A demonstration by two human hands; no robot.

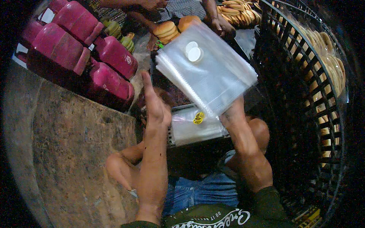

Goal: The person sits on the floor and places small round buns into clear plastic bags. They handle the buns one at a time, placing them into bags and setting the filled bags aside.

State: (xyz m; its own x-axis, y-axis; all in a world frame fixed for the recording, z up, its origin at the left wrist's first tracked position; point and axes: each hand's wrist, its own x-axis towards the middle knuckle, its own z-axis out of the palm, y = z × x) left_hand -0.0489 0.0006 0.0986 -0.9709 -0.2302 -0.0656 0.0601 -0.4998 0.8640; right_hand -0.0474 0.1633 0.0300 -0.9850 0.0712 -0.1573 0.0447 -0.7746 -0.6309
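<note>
Wooden panel: a broad worn surface (83,152) at the left.
Black basket: its slatted wall (281,87) curves along the right, with pale bread (334,72) showing at its far side.
Pink canisters: a cluster (62,49) at the upper left, beyond the panel.
Co-worker: bare limbs at the top, one hand (222,28) just behind the bags; round buns (165,30) lie close by.
Upper bags: the stack of clear bags (216,72) is tilted in front of the person, over a dark crate; the step in hand looks like steadying or squaring this stack. A next move would call for firm support beneath, since slick plastic could slide.
Lower bags: another clear stack (199,131), partly under the first, near the knees.
Left hand: upright beside the stack (155,108), apparently apart from it; fingers straight and held together, pinching nothing.
Right hand: under the stack's near right corner (232,114), seemingly bearing it; its fingers are hidden, so I cannot tell how far they close.
White discs: two, overlapping, on the upper bags (194,53).
Yellow discs: on the lower bags (198,118).
</note>
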